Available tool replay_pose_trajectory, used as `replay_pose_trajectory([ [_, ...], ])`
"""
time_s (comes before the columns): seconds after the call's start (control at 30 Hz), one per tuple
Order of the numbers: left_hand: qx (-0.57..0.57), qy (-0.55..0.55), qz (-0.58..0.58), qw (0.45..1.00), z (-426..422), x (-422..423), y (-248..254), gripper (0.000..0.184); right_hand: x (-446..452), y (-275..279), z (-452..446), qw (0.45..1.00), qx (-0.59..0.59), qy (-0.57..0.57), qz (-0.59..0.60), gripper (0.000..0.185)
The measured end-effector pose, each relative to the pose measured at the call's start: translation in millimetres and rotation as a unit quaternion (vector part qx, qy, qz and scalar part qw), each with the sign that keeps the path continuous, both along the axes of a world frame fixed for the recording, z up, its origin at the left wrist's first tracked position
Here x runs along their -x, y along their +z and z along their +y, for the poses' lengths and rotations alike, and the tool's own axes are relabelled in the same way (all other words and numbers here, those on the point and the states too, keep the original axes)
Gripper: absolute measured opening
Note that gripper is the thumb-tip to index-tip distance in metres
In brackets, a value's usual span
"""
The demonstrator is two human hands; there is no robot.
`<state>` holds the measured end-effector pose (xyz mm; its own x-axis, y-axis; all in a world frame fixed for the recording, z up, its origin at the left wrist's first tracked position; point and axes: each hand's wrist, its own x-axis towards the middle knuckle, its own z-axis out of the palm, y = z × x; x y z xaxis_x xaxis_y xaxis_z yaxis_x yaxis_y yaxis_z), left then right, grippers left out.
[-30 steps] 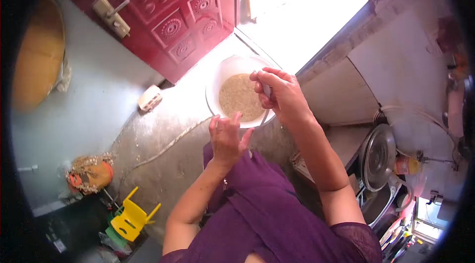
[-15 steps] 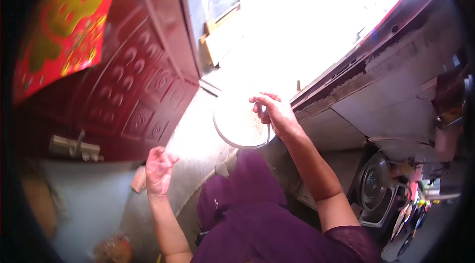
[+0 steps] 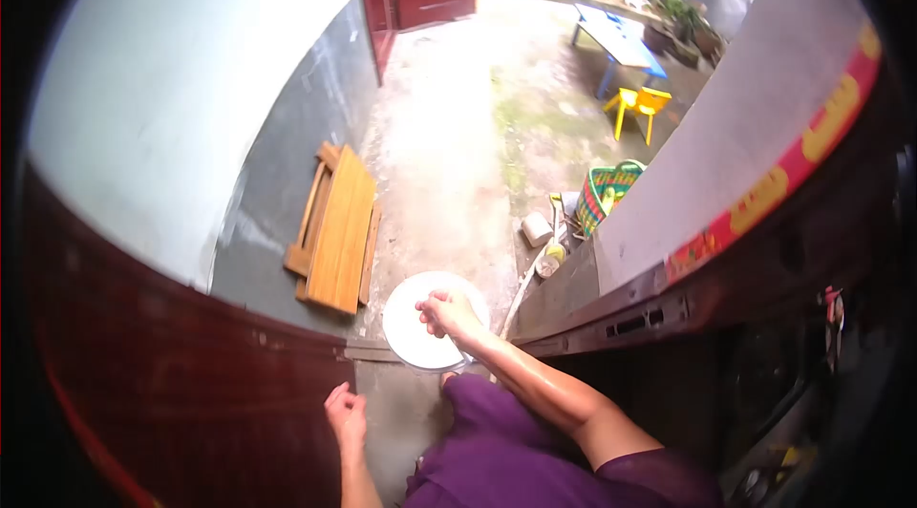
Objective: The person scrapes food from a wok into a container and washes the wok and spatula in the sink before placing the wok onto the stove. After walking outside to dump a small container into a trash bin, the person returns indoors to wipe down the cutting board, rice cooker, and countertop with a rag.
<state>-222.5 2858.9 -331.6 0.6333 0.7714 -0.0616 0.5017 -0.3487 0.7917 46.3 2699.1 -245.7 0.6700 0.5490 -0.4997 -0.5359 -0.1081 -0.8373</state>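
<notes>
Doorway, looking out to a sunlit yard. Right hand [image 3: 449,315] over the white bucket [image 3: 401,357], fingers curled tight round its thin handle [image 3: 466,355], which runs down to the rim on the near right side. Bucket upright, at the door sill [image 3: 374,353], in front of the person's purple clothes [image 3: 516,441]. Whether its base touches the ground, cannot tell. Inside of bucket washed out by glare; contents not readable.

Left hand [image 3: 348,412] lower and to the left, well apart from the bucket. Fingers part-bent and slack, narrow gap to thumb. Nearest thing to it: dark red door [image 3: 191,384], along the left side.

Beyond the sill, left: wooden bench [image 3: 349,231] by the grey lower part of the wall. Right: checked basket [image 3: 592,201] in green, red and yellow, near the wall corner; a pale block [image 3: 536,229] just beside it. Farther out, yellow chair [image 3: 640,105] near a small desk [image 3: 611,35] with blue edges; potted plants behind. Red strip [image 3: 755,202] with yellow marks on the right, along the door frame.
</notes>
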Motion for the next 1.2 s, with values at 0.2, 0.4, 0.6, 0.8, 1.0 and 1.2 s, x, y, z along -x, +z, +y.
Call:
replay_pose_trajectory([
  [0.2, 0.250, -0.141, -0.109, 0.952, 13.2, -246.4, 57.1, 0.040, -100.9, -1.0, 36.2, 0.997, -0.007, -0.073, 0.010, 0.015],
  [0.4, 0.322, -0.205, -0.086, 0.920, -5.5, -410.8, 103.0, 0.028, -194.9, 6.0, 61.4, 0.983, -0.105, -0.145, -0.049, 0.027],
  [0.6, 0.353, -0.244, -0.092, 0.898, 22.0, -543.9, 75.9, 0.017, -299.4, 12.4, 74.7, 0.969, -0.139, -0.202, -0.012, 0.026],
  [0.8, 0.379, -0.272, -0.031, 0.884, 45.3, -659.4, 42.6, 0.016, -400.2, -12.1, 89.9, 0.968, -0.084, -0.236, 0.014, 0.025],
  [1.0, 0.395, -0.306, 0.003, 0.866, 36.4, -766.1, 27.5, 0.019, -492.2, -45.7, 84.1, 0.948, -0.065, -0.312, 0.012, 0.024],
  [1.2, 0.479, -0.337, 0.025, 0.810, 11.1, -897.4, 5.5, 0.030, -600.8, -51.4, 62.1, 0.926, -0.048, -0.375, -0.018, 0.027],
])
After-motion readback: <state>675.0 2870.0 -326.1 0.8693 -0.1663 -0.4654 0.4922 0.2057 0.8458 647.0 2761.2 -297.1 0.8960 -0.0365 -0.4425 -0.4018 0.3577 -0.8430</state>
